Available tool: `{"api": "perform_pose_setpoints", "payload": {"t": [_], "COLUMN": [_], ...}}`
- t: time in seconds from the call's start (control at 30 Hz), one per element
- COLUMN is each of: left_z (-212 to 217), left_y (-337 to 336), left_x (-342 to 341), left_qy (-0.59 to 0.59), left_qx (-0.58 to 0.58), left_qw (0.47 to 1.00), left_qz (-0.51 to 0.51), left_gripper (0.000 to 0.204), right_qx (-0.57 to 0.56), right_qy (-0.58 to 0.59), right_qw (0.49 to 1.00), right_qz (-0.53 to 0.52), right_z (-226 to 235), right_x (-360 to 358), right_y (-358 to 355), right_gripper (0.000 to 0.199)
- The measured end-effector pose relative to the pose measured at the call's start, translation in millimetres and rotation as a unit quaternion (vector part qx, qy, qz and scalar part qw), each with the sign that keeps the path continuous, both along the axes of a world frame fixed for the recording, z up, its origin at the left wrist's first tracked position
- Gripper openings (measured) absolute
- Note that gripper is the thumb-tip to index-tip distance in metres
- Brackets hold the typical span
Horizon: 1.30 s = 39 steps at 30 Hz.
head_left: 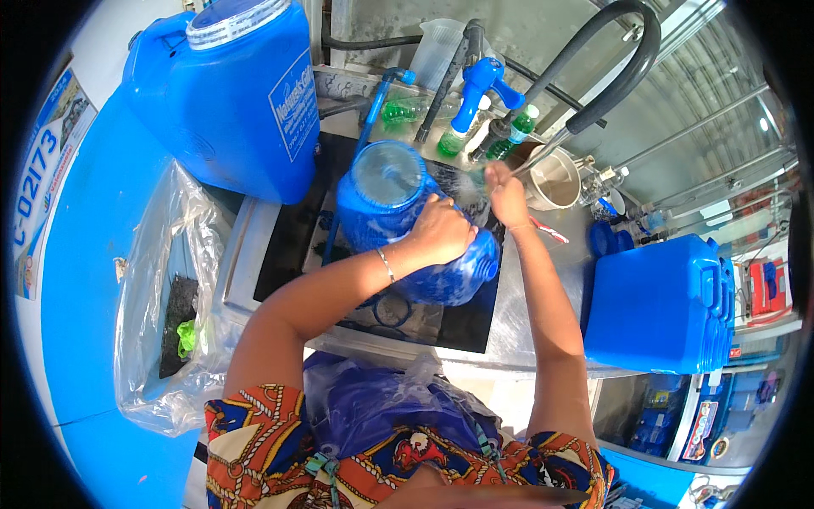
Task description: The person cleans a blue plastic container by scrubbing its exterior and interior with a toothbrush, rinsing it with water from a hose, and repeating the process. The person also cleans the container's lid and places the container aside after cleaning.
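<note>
A blue plastic water jug (360,199) with white suds on it lies tilted over the sink. Its wide round end faces up and away, and a small threaded spout points to the lower right. My left hand (443,231) is closed on the top of the jug, around its handle area. To the right of the jug, my right hand (507,199) is raised with its fingers closed and slightly blurred. A thin metal rod (540,154) runs from these fingers up toward the mouth of a black hose (649,51). A blurred greenish patch shows beside the fingertips.
Behind the sink (381,343) stand a blue faucet (482,85), green-liquid bottles (523,125) and a beige pail (555,178). A larger blue jug (237,102) is at the left, above a clear plastic bag (148,339). Blue containers (644,305) stand at the right.
</note>
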<state>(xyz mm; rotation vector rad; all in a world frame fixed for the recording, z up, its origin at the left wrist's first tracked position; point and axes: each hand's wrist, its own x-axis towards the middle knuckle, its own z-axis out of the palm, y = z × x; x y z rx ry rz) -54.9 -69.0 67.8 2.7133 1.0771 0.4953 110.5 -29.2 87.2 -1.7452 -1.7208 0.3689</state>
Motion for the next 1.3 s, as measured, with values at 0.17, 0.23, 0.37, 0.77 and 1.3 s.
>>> {"api": "perform_pose_setpoints", "payload": {"t": [0.17, 0.23, 0.37, 0.77, 1.3], "left_z": [-10, -7, 7, 30, 22], "left_y": [-25, -34, -24, 9, 32], "left_x": [-8, -12, -28, -49, -60], "left_qy": [-0.168, -0.197, -0.161, 0.056, 0.014], "left_qx": [-0.018, -0.043, -0.161, -0.187, -0.203], "left_qw": [0.983, 0.979, 0.960, 0.978, 0.967], "left_qz": [-0.066, 0.012, 0.161, 0.067, 0.155], "left_gripper": [0.012, 0.033, 0.043, 0.049, 0.049], "right_qx": [0.134, 0.072, 0.161, -0.039, 0.026], "right_qy": [-0.017, -0.094, -0.257, -0.181, -0.267], "right_qw": [0.956, 0.951, 0.953, 0.921, 0.963], "right_qz": [0.262, 0.287, 0.014, 0.341, -0.021], "right_z": [9, 9, 5, 4, 12], "right_x": [-21, -30, -29, -3, 137], "right_y": [6, 11, 20, 19, 79], "right_gripper": [0.019, 0.017, 0.012, 0.020, 0.053]}}
